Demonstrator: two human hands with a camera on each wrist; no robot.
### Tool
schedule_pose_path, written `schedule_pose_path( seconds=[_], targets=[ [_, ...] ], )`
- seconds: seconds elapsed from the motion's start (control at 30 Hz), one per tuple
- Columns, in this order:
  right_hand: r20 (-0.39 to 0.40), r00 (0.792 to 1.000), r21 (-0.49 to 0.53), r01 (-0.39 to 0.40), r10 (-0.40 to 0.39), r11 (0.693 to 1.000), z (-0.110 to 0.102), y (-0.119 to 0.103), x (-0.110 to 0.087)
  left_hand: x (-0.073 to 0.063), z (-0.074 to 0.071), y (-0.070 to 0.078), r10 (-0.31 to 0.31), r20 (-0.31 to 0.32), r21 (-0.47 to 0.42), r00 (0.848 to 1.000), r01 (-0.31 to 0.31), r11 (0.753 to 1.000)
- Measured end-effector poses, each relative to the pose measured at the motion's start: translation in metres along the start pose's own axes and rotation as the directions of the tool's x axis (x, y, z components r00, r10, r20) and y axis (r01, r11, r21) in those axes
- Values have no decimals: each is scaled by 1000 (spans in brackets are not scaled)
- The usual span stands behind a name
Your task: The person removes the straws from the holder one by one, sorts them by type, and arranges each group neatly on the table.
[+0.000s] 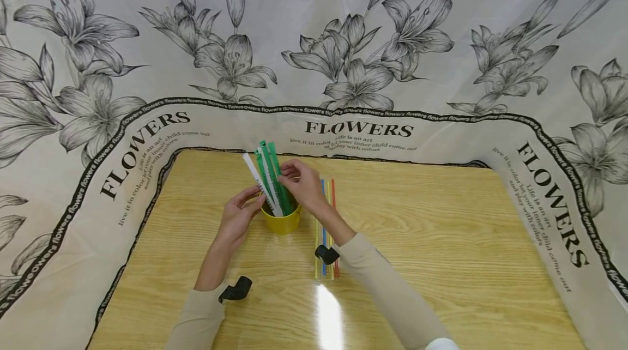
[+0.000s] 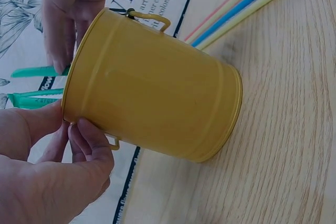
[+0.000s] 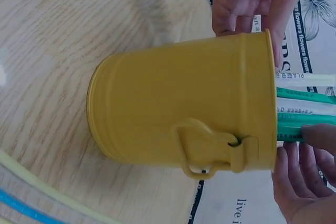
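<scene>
A yellow metal bucket point(image 1: 283, 224) with small side handles stands on the wooden table. Several slim green packets point(image 1: 265, 162) and white packets point(image 1: 251, 166), printed with small lettering, lean upright in it and rise above the rim. At the bucket's left side, my left hand point(image 1: 236, 218) holds the rim, thumb at the edge and fingers curled against the outer wall point(image 2: 92, 135). My right hand point(image 1: 305, 183) reaches over the rim from the right and pinches a green packet point(image 3: 290, 132) between thumb and fingers. The packets' lower ends are hidden inside the bucket.
Right of the bucket, under my right forearm, lie several long thin straws: a blue straw point(image 1: 324, 265), a red straw point(image 1: 333, 189) and yellow ones. A white flower-printed cloth point(image 1: 265, 121) rises behind the table and along its sides.
</scene>
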State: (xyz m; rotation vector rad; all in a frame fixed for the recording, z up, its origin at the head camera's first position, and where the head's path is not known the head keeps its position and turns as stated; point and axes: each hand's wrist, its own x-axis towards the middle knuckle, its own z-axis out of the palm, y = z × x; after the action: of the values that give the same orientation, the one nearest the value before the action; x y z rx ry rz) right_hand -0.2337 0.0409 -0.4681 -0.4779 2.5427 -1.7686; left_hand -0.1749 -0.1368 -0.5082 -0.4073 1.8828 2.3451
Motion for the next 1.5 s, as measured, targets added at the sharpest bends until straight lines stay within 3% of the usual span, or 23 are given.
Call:
schedule_pose_path(
  seconds=[0.3,0.53,0.8,1.03,1.33,1.5],
  targets=[
    [-67,997,4,35,-35,999,-20,-2,-4,0,-1,-1,1,3,-1,1000,-1,1000],
    [-91,996,154,21,-7,988,-35,-4,-6,-1,-1,0,4,-2,8,1000,-4,1000],
    [-117,992,352,2,42,936,-50,-3,-9,-2,-1,0,6,-1,16,1000,-6,1000],
    [-158,979,518,-29,130,855,-64,-4,-6,-2,-1,0,9,5,16,1000,-9,1000],
    [-187,967,591,-30,172,806,-80,0,-5,-2,-1,0,7,10,21,1000,-7,1000],
    [-197,963,605,-27,182,796,-90,2,-6,-2,-1,0,1,7,11,1000,-1,1000]
  ],
)
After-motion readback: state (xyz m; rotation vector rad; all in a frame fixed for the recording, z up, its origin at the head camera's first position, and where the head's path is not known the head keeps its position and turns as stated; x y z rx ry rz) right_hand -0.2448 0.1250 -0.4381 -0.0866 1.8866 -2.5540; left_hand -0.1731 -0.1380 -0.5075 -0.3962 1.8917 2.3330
